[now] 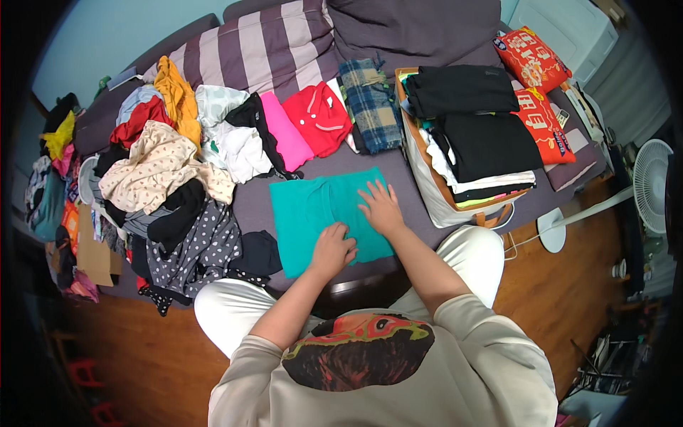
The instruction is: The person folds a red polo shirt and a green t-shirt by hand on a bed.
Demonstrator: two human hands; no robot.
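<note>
A teal T-shirt, folded into a rough rectangle with its neckline facing up, lies on the sofa seat in front of me. My right hand rests flat on its right part, fingers spread. Lower down near the middle of the shirt is my left hand, its fingers curled against the cloth. Whether those fingers pinch any fabric is hidden. Just beyond the shirt lie a bright pink folded garment and a red polo shirt.
Left of the shirt, loose clothes are heaped on the grey sofa. At right stands a fabric storage box with folded black garments stacked on top. A plaid scarf, red snack bags and a white fan are also around.
</note>
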